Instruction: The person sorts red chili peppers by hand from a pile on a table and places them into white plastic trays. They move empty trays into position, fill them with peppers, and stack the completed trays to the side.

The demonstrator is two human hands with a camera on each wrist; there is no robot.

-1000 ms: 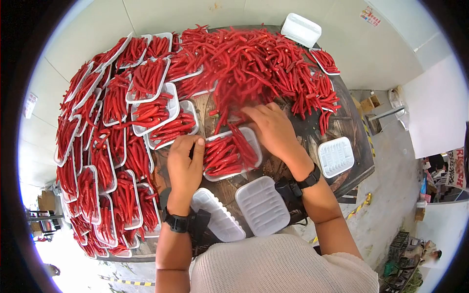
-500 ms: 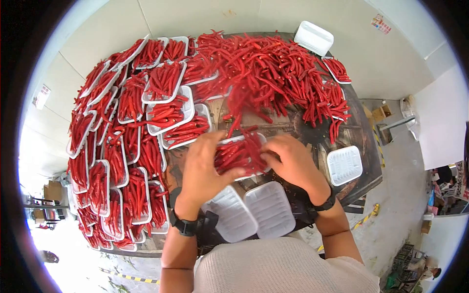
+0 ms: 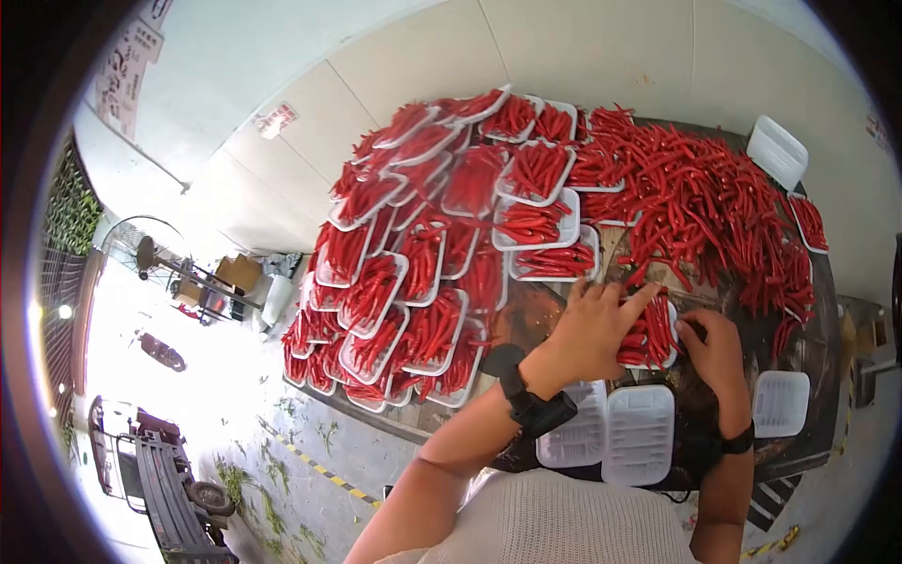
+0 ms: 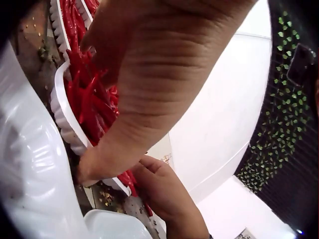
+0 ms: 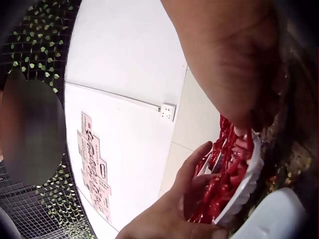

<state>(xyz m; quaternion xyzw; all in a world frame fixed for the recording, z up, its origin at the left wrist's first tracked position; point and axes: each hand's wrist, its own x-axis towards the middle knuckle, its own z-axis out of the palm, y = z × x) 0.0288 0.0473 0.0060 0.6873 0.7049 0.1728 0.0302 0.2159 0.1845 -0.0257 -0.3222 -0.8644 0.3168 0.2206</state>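
A white ribbed plastic tray [image 5: 241, 191] filled with red chili peppers [image 3: 650, 331] sits between both hands in the head view. Across its left end my left hand [image 3: 592, 327] holds it, fingers spread over the far side and thumb at the near rim, as the left wrist view shows. My right hand [image 3: 718, 350] curls its fingers at the tray's right end, against the rim and the pepper ends. In the right wrist view my own palm hides part of that contact. Two empty white trays [image 3: 639, 434] lie side by side just nearer the body.
Many filled trays [image 3: 374, 289] overlap in stacks on the left of the dark table. A large heap of loose chilies [image 3: 695, 193] covers the back right. Another empty tray [image 3: 781, 404] lies right of my right hand; a white tray [image 3: 778, 152] stands at the back corner.
The head view has swung left. My right hand has come from the loose heap to the tray's right end, and my left hand has spread across the left end.
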